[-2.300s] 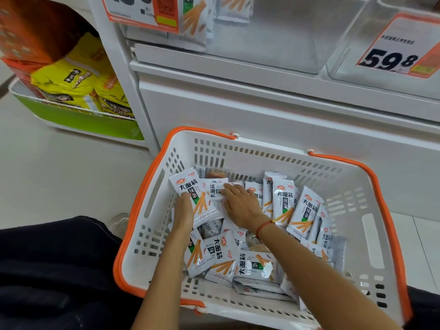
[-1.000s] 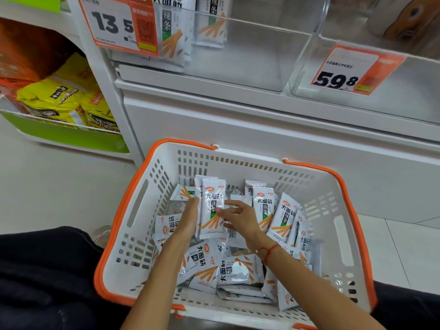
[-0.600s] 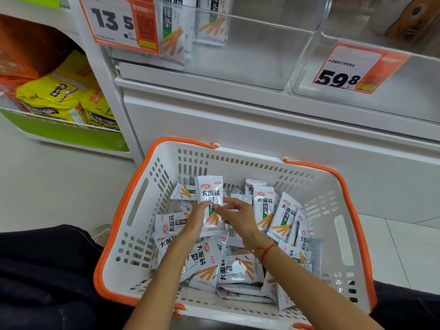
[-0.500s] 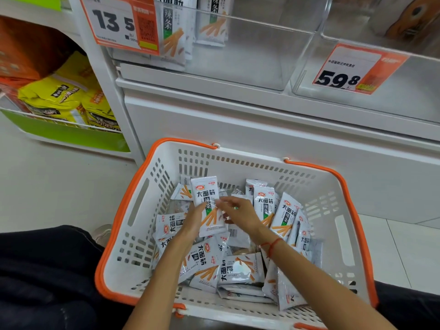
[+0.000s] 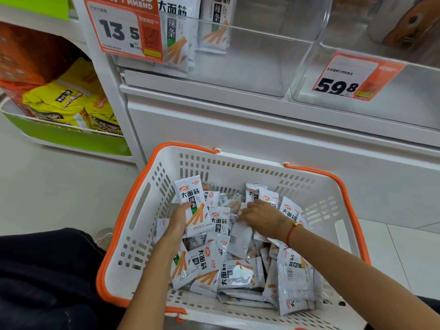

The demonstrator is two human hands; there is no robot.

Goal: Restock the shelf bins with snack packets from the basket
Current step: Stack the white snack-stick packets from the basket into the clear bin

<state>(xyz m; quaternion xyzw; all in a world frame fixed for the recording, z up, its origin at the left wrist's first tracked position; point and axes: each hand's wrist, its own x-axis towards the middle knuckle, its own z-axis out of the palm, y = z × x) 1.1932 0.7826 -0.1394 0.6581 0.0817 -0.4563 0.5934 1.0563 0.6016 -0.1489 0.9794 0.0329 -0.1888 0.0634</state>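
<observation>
A white basket (image 5: 238, 164) with an orange rim stands on the floor before the shelf, holding several white snack packets. My left hand (image 5: 177, 221) grips an upright snack packet (image 5: 194, 206) at the basket's left side. My right hand (image 5: 260, 217) reaches into the pile at the middle, fingers spread over loose packets (image 5: 240, 272); whether it holds one I cannot tell. Above, a clear shelf bin (image 5: 250, 55) holds a few of the same packets (image 5: 177, 32) at its left end.
A second clear bin (image 5: 381, 98) with a 59.8 price tag (image 5: 352, 77) sits to the right. A 13.5 price tag (image 5: 123, 27) hangs on the left bin. Yellow bags (image 5: 62, 103) fill a green-fronted shelf at left. My dark-clad leg (image 5: 42, 277) lies beside the basket.
My left hand has kept its packet upright and shifted slightly left. My right hand let go of that packet and moved right into the pile. The view has tilted up a little.
</observation>
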